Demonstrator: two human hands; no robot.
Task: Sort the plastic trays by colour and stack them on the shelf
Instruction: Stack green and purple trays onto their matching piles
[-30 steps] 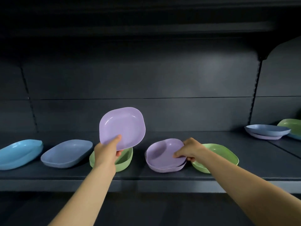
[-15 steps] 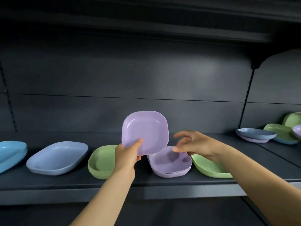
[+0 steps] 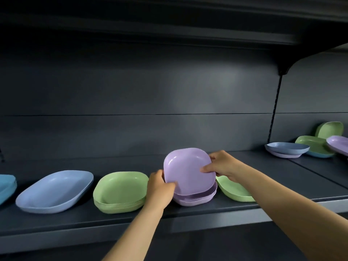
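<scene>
Head view: we hold a purple tray [image 3: 188,169] tilted over the purple stack [image 3: 195,198] on the shelf [image 3: 188,213], left hand [image 3: 160,187] and right hand [image 3: 222,164] each pinching an edge. A green stack [image 3: 120,191] sits just left, behind our left hand. A green tray [image 3: 233,191] lies right, partly hidden by our right forearm.

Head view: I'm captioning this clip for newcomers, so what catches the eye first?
A purple tray tilted at centre, gripped by the left hand and the right hand just above the purple stack on the dark shelf. To its left sit a green stack and a pale blue tray.
</scene>
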